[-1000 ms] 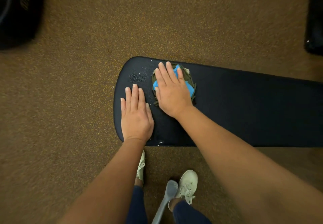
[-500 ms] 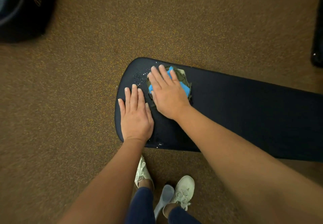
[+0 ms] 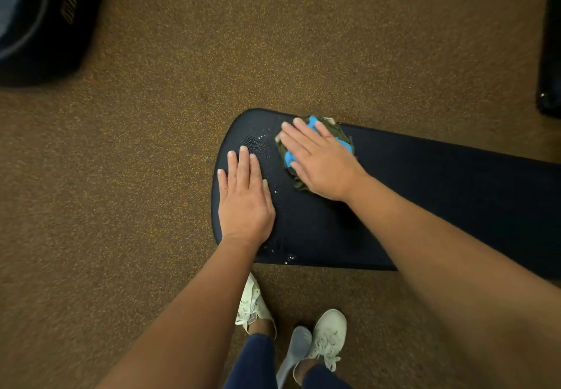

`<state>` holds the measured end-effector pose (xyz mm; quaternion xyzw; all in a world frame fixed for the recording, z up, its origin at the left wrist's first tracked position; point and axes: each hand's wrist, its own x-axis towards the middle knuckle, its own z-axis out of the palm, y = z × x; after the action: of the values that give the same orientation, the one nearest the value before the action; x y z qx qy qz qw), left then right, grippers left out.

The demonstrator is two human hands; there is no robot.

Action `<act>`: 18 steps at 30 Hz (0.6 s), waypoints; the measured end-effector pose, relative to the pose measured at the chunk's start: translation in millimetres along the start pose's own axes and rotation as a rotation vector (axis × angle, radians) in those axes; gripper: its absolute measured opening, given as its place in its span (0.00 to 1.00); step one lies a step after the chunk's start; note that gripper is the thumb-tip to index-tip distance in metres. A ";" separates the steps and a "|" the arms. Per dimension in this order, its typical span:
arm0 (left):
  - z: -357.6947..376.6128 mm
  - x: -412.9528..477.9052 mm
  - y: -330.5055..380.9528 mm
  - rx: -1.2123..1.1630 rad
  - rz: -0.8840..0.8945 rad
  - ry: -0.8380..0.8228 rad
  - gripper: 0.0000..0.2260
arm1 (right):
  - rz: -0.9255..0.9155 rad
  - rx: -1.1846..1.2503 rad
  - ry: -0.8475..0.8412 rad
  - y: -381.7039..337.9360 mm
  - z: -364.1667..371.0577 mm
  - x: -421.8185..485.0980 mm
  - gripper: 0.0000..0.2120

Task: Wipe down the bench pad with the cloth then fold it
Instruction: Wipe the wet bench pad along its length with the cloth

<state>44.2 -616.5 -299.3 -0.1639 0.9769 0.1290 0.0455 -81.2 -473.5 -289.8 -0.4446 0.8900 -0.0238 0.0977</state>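
Observation:
A dark padded bench pad (image 3: 431,185) stretches from the centre to the right edge, its rounded end towards the left. Water droplets speckle that end. A bunched green and blue cloth (image 3: 342,142) lies on the pad near its far edge. My right hand (image 3: 318,161) presses flat on the cloth with straight fingers, covering most of it. My left hand (image 3: 244,197) rests flat on the pad's rounded end, fingers together, a little left of the cloth.
Brown speckled carpet (image 3: 136,176) surrounds the bench. A dark padded piece of equipment (image 3: 42,18) sits at the top left, another dark object (image 3: 551,39) at the right edge. My white shoes (image 3: 329,331) and a grey bench foot (image 3: 294,355) are below the pad.
My right hand has slid the cloth towards the pad's far edge and turned more to the left. My left hand stays flat in the same spot.

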 end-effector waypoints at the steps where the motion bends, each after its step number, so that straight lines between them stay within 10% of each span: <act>1: -0.3 -0.1 0.0 0.003 0.005 -0.004 0.26 | 0.025 0.007 -0.008 8.7 -0.7 -4.7 0.27; 6: 0.0 -0.6 0.6 0.011 0.004 -0.015 0.26 | 0.443 0.091 0.022 -13.5 -3.2 29.8 0.26; 12: -0.3 -0.9 -0.9 0.009 0.013 -0.025 0.26 | 0.209 0.046 -0.003 0.5 -5.9 4.5 0.26; 18: 0.2 -0.3 -0.9 -0.003 0.016 -0.024 0.26 | 0.676 0.115 0.050 -13.9 0.1 27.2 0.25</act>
<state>44.8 -617.2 -299.7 -0.1547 0.9774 0.1330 0.0559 -86.2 -503.5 -292.2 -0.1174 0.9864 -0.0509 0.1032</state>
